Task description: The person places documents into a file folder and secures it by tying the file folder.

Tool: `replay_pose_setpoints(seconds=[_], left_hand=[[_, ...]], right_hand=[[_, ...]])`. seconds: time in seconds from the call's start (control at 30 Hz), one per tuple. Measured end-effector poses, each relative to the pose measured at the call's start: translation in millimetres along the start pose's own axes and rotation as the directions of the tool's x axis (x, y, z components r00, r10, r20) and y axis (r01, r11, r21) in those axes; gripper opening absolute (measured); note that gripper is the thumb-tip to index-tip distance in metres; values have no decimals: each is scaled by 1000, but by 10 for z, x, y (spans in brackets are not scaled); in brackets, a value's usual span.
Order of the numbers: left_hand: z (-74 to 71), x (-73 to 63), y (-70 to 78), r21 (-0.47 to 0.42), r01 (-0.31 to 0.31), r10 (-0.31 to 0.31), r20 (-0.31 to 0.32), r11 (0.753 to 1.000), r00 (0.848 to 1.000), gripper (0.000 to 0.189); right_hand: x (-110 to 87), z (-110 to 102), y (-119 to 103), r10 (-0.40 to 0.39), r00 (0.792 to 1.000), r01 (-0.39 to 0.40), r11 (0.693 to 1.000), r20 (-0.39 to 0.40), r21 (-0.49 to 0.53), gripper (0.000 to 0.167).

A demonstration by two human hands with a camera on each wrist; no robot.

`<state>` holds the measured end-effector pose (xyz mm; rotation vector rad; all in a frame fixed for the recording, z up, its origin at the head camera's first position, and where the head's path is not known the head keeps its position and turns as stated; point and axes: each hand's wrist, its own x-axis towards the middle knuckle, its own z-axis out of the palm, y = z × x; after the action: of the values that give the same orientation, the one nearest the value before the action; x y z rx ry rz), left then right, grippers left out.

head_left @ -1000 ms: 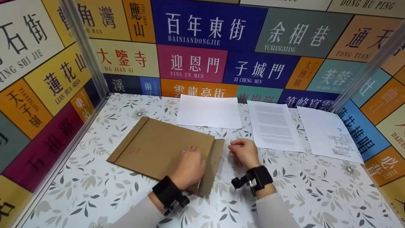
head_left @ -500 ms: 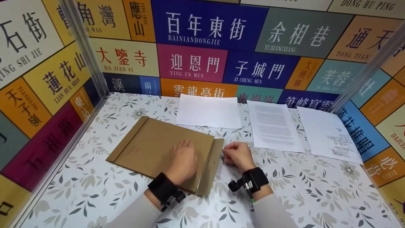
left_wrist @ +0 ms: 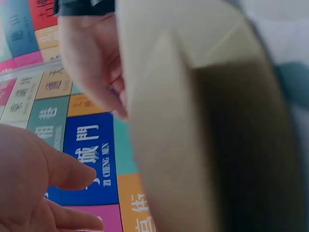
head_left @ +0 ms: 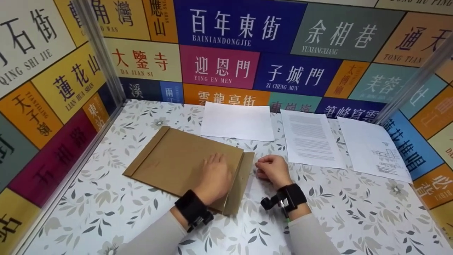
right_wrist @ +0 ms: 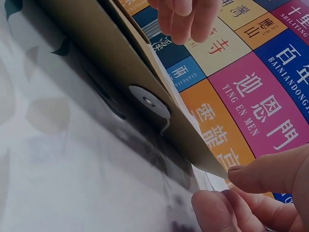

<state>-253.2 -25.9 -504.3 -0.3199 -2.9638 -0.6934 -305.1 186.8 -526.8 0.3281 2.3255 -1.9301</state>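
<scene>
A brown kraft document envelope [head_left: 187,150] lies slanted on the table, its narrow flap [head_left: 242,177] slightly raised along the right end. On the flap's underside, the right wrist view shows a round white disc [right_wrist: 149,102] with a bit of string at it. My left hand [head_left: 215,177] rests on the envelope near the flap, its fingers fairly straight. Just right of the flap, my right hand [head_left: 275,170] has thumb and fingertips together, and appears to pinch a thin pale string [right_wrist: 210,181]. The string is mostly hidden behind the flap.
Behind the envelope lies a blank white sheet [head_left: 237,121]. Farther right are a sheet of printed text [head_left: 309,140] and a sheet with a line drawing [head_left: 371,148]. Colourful lettered panels [head_left: 226,32] wall in the flower-patterned table [head_left: 88,198].
The head view has shifted slightly. My left hand has slid a little left on the envelope, away from the flap. My right hand dipped toward the flap and moved back right.
</scene>
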Motion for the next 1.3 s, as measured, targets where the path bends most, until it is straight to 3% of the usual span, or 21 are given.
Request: replay_pose_setpoints(seconds=[0.2, 0.3, 0.47, 0.63, 0.77, 0.87, 0.93, 1.1, 1.2, 1.3], left_hand=[[134, 9, 79, 84, -111, 111, 0, 990, 994, 51], [160, 39, 116, 119, -125, 123, 23, 985, 992, 51], [90, 138, 181, 124, -101, 97, 40, 987, 994, 47], [10, 262, 257, 117, -143, 145, -15, 983, 989, 38], [-23, 350, 327, 130, -174, 176, -4, 976, 984, 38], [-8, 432, 407, 154, -193, 192, 23, 969, 981, 37], [27, 491, 476, 159, -192, 190, 28, 968, 981, 35], [129, 644, 719, 112, -95, 81, 126, 989, 989, 41], [232, 737, 913, 113, -50, 30, 172, 992, 985, 45], [371, 806, 1110, 97, -33, 16, 172, 995, 985, 47]], right_hand=[[38, -74, 30, -2, 998, 2, 1000, -57, -5, 17], [52, -124, 62, -4, 997, 3, 1000, -78, -7, 20], [118, -281, 68, -26, 993, 22, 999, -118, -37, 27], [170, -533, 33, -27, 981, 9, 995, -190, -95, 34], [194, -695, 0, -22, 972, -5, 993, -234, -116, 40], [209, -833, -1, -61, 952, 1, 981, -301, -196, 41], [221, -943, 26, -114, 930, 7, 956, -350, -293, 42], [249, -1225, 105, -222, 872, -17, 877, -436, -479, 49], [262, -1407, 132, -211, 850, -79, 855, -483, -513, 57], [267, -1574, 157, -175, 833, -152, 839, -524, -522, 64]])
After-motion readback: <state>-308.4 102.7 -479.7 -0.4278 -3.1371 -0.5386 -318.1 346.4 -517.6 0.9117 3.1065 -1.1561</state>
